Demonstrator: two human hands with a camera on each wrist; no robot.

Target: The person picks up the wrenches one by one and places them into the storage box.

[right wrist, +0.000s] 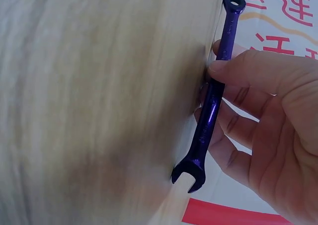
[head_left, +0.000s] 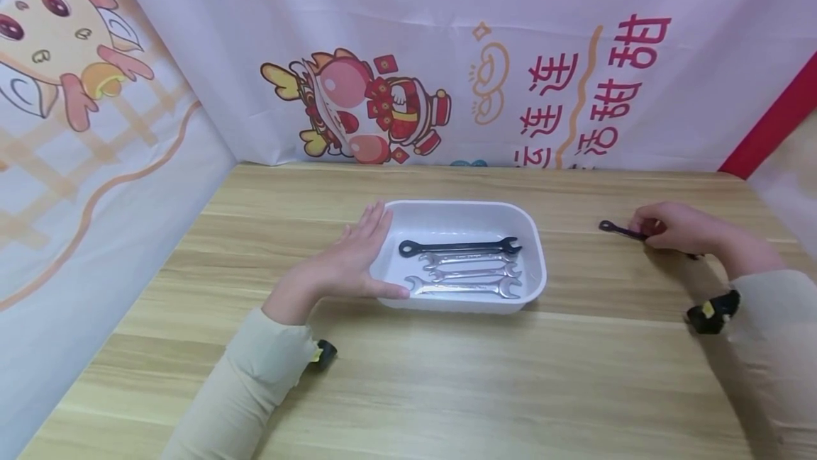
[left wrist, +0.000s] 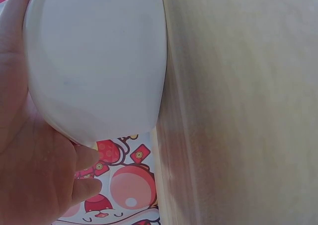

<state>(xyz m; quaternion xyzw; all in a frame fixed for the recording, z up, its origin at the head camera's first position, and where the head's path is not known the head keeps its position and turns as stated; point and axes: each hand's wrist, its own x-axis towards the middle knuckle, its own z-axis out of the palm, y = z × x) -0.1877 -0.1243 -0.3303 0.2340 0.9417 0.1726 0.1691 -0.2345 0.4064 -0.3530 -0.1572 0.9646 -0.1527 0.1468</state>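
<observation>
My left hand [head_left: 347, 261] rests against the left end of a white plastic tray [head_left: 540, 261], its fingers straight along the back corner and its thumb at the front rim. Inside the tray lie a black combination wrench [head_left: 459, 247] and three silver open-end wrenches [head_left: 469, 289], roughly side by side. Off to the right, my right hand [head_left: 683, 227] pinches another dark combination wrench [right wrist: 211, 106] by its shaft, thumb on one side and fingers on the other. Its ring end points up and its open jaw down in the right wrist view, close over the table.
The wood-grain table [head_left: 447, 389] runs back to a printed white cloth [head_left: 408, 6] with red characters and cartoon figures. A second printed cloth [head_left: 96, 183] borders the left side. Small black cameras [head_left: 713, 312] are strapped at both wrists.
</observation>
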